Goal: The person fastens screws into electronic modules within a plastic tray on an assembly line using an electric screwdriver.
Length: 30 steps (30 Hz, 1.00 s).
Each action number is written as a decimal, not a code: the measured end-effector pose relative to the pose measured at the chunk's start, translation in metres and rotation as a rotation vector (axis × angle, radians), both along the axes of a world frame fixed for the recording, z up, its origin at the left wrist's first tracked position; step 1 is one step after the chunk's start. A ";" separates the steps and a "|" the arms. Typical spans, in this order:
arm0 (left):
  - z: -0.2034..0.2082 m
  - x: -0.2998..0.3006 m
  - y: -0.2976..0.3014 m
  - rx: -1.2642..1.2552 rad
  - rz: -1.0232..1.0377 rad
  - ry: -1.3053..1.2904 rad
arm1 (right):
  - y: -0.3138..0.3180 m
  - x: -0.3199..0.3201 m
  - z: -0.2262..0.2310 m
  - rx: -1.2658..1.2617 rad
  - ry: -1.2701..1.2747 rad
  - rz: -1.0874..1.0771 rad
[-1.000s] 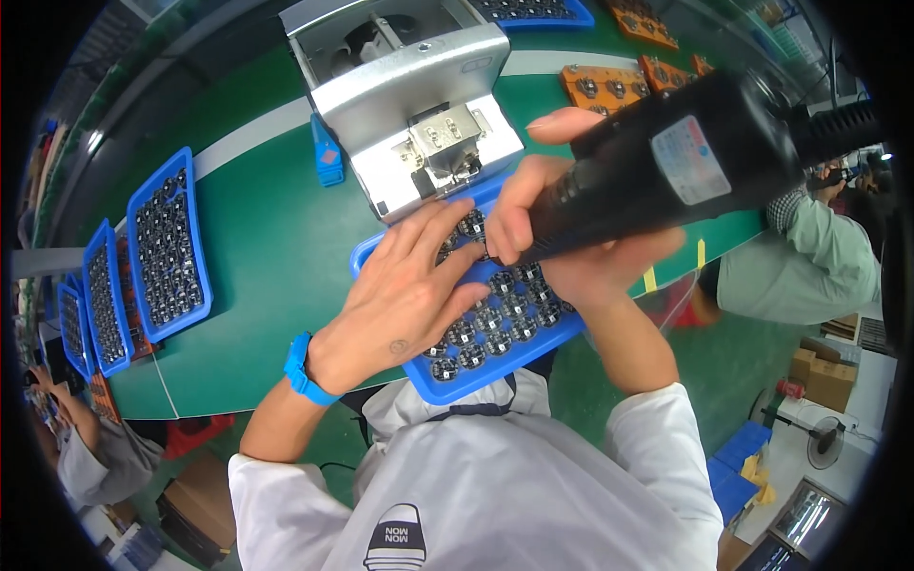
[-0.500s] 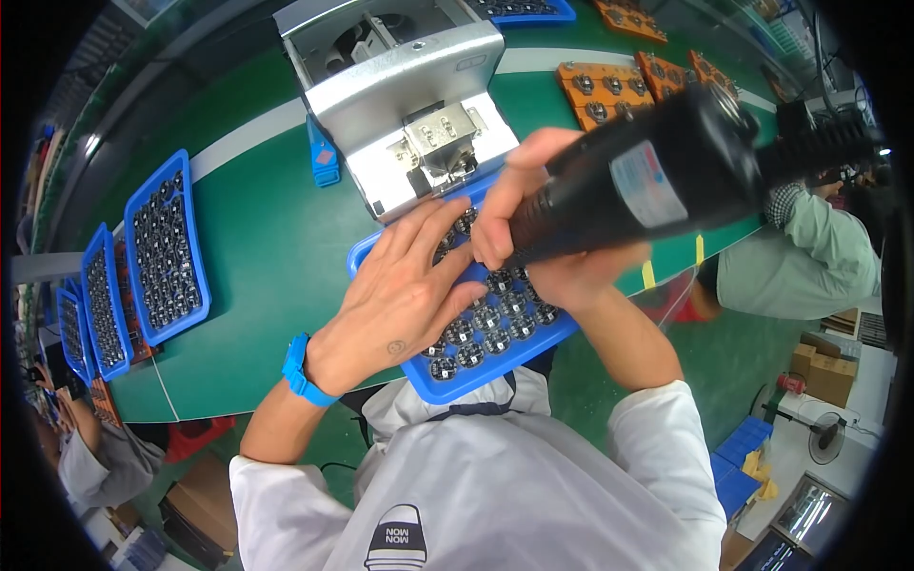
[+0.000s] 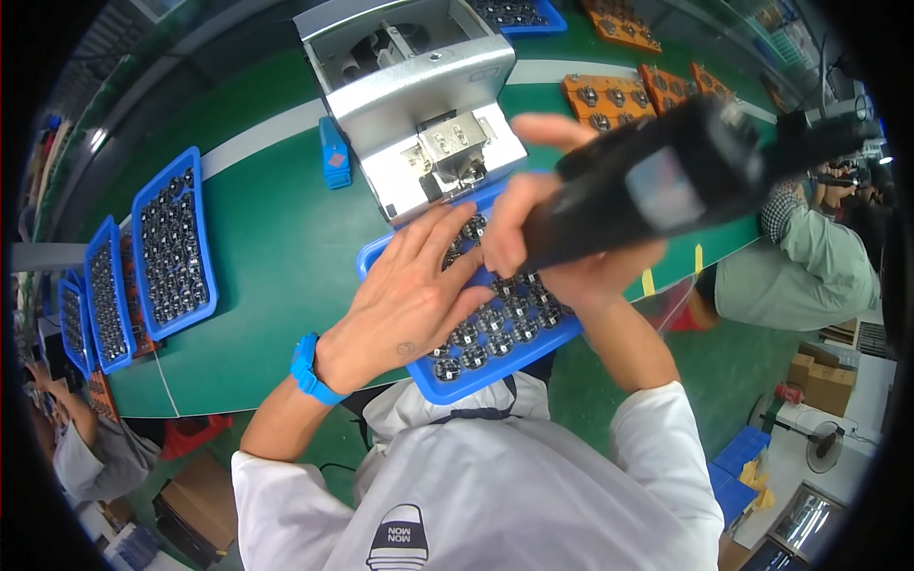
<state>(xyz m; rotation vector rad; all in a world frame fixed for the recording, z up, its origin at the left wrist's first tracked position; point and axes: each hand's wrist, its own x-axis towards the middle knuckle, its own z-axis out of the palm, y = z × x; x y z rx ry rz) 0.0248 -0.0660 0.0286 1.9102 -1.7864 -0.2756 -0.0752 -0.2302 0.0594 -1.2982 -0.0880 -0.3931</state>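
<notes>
Clutching the black tool (image 3: 605,205), the right hand (image 3: 586,278) pokes one finger (image 3: 552,130) out straighter now; left hand (image 3: 405,285) stays spread over the blue tray (image 3: 514,363), so probably same tray.

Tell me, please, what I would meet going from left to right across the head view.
Narrow tray → large tray → wristband → left hand → right hand, which grips the black tool.

Free bench (image 3: 271,257) leftward, machine (image 3: 419,95) beyond tray (image 3: 446,391)
</notes>
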 end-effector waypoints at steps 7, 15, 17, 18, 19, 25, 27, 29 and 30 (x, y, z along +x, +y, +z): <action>-0.003 -0.002 -0.002 -0.050 0.017 -0.035 | -0.002 0.036 0.027 0.205 -0.394 -0.174; -0.004 -0.002 -0.001 -0.046 0.018 -0.008 | -0.003 0.060 0.025 -0.165 -0.422 -0.274; -0.003 -0.002 -0.001 -0.048 0.017 -0.005 | -0.010 0.064 0.015 -0.068 -0.577 -0.175; -0.003 -0.002 -0.001 -0.051 0.015 -0.001 | -0.012 0.065 0.010 -0.070 -0.578 -0.176; -0.003 -0.002 -0.002 -0.052 0.013 -0.001 | -0.012 0.067 0.007 -0.139 -0.618 -0.215; -0.004 -0.002 0.000 -0.116 0.017 0.001 | -0.011 0.063 0.017 -0.337 -0.649 -0.284; -0.005 -0.003 0.000 -0.141 0.027 0.029 | -0.002 0.056 0.021 -0.021 -0.439 -0.183; -0.007 -0.001 -0.001 -0.160 0.028 0.033 | 0.001 0.042 0.028 -0.008 -0.262 -0.192; -0.007 -0.001 0.001 -0.175 0.029 0.042 | 0.002 0.035 0.030 0.024 -0.200 -0.178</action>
